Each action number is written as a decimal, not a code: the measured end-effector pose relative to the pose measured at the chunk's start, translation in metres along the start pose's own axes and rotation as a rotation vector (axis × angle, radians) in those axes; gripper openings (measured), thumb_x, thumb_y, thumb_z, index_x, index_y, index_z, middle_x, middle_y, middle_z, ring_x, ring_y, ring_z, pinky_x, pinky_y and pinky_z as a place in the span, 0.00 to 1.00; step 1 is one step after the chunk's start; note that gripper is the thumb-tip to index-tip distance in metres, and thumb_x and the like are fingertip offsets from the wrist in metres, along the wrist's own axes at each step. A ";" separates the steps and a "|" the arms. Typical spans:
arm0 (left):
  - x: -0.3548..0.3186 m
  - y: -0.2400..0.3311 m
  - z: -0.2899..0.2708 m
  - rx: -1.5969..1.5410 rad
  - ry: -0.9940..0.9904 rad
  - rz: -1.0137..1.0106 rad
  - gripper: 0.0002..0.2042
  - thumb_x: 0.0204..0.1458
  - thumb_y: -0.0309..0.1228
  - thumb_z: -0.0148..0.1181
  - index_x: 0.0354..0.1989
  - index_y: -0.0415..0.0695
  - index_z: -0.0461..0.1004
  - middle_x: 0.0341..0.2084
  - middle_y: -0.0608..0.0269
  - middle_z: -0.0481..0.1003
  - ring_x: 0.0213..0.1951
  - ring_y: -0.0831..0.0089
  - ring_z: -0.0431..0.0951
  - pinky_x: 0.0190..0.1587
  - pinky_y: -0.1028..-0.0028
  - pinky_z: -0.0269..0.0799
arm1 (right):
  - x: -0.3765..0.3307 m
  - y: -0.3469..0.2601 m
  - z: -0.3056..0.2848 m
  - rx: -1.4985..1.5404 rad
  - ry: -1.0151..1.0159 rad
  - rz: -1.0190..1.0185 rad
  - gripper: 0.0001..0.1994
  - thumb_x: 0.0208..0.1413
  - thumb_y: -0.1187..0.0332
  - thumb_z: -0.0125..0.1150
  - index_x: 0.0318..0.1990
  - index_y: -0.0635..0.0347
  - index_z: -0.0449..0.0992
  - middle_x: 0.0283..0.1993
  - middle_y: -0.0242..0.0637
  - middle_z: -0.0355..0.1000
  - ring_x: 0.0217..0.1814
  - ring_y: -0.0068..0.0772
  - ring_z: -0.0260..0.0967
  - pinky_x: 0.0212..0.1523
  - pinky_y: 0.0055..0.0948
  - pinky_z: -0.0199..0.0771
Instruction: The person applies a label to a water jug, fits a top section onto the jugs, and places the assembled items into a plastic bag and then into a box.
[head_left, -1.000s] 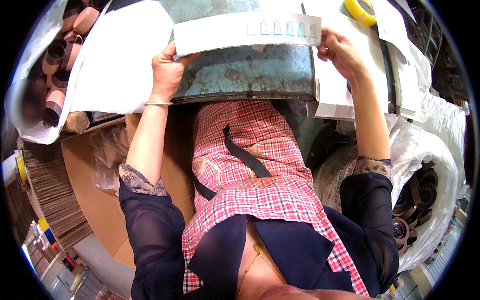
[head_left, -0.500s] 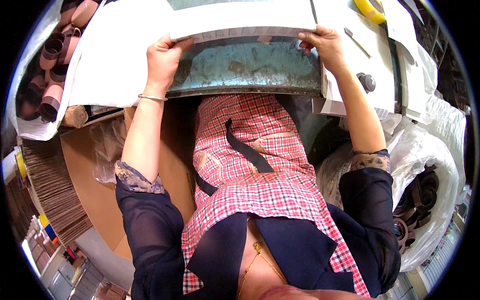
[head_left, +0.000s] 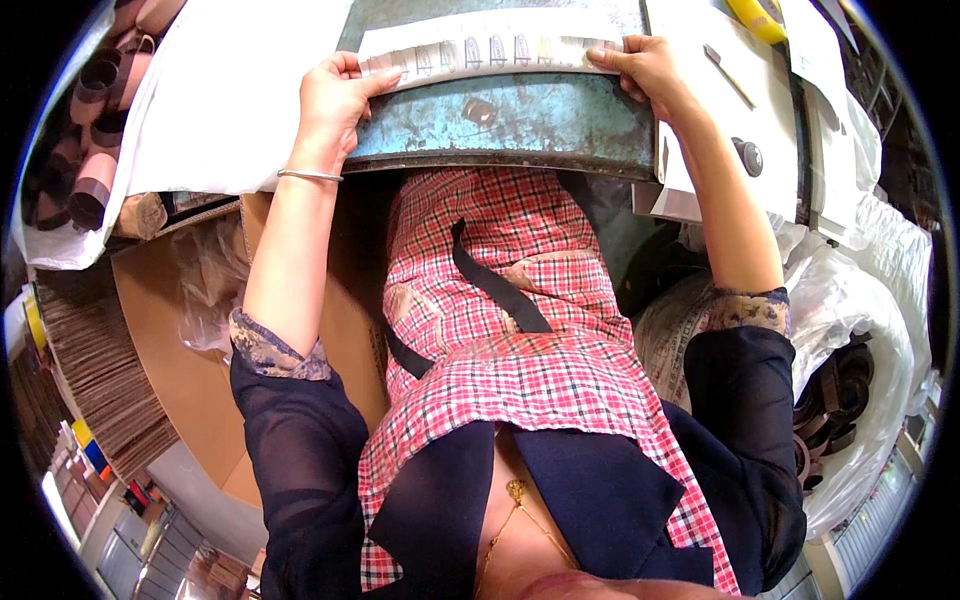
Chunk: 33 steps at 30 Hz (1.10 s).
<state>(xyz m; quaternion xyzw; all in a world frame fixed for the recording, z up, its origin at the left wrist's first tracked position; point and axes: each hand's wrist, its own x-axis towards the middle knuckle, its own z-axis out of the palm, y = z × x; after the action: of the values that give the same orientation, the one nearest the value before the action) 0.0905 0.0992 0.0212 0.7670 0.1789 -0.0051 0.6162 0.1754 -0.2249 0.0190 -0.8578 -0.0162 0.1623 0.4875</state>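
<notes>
Two bare hands hold one long white paper strip point(head_left: 490, 48) flat on a worn blue-green metal table point(head_left: 510, 120), seen from the head camera looking down. The left hand point(head_left: 335, 100), at about eleven o'clock in the picture, grips the strip's left end, fingers curled over its edge; one thin silver bangle point(head_left: 310, 175) circles that wrist. The right hand point(head_left: 645, 70), at about one o'clock, pinches the strip's right end between thumb and fingers. The strip lies across twelve o'clock, near the table's front edge, and carries a row of small printed shapes, about seven, too small to tell apart.

At two o'clock one white sheet point(head_left: 760, 110) lies on the table with one thin metal tool point(head_left: 727, 75) and one dark round knob point(head_left: 748, 155) on it, and part of one yellow object point(head_left: 757, 15) shows above. At ten o'clock one large white sheet point(head_left: 230, 90) covers the table's left side, with several brown cardboard tubes point(head_left: 95, 130) beyond it. A cardboard box point(head_left: 180, 370) sits at eight o'clock and a white plastic bag point(head_left: 850, 330) at four o'clock. A red checked apron point(head_left: 520, 330) fills the centre.
</notes>
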 end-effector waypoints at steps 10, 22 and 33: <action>-0.004 -0.002 0.011 -0.038 0.087 0.038 0.23 0.35 0.21 0.69 0.41 0.32 0.66 0.24 0.61 0.74 0.24 0.81 0.73 0.18 0.84 0.63 | -0.002 -0.002 0.005 0.027 0.001 0.008 0.17 0.42 0.56 0.67 0.22 0.62 0.73 0.15 0.29 0.63 0.13 0.18 0.55 0.13 0.21 0.54; 0.002 -0.007 0.014 0.118 0.178 0.101 0.30 0.33 0.17 0.67 0.48 0.32 0.59 0.21 0.65 0.70 0.19 0.81 0.67 0.18 0.84 0.61 | 0.008 -0.004 0.007 -0.198 0.006 0.016 0.15 0.43 0.58 0.67 0.20 0.61 0.73 0.13 0.27 0.61 0.13 0.16 0.53 0.14 0.19 0.50; 0.006 -0.010 0.009 0.407 0.177 0.230 0.30 0.32 0.21 0.68 0.46 0.31 0.61 0.21 0.63 0.71 0.25 0.78 0.72 0.29 0.81 0.70 | 0.007 -0.004 0.008 -0.197 -0.002 -0.020 0.15 0.43 0.59 0.66 0.22 0.63 0.74 0.14 0.26 0.61 0.15 0.15 0.53 0.15 0.20 0.49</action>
<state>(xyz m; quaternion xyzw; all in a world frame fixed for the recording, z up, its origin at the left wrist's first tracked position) 0.0954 0.0938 0.0080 0.8880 0.1390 0.0965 0.4275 0.1804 -0.2149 0.0166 -0.9011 -0.0410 0.1559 0.4025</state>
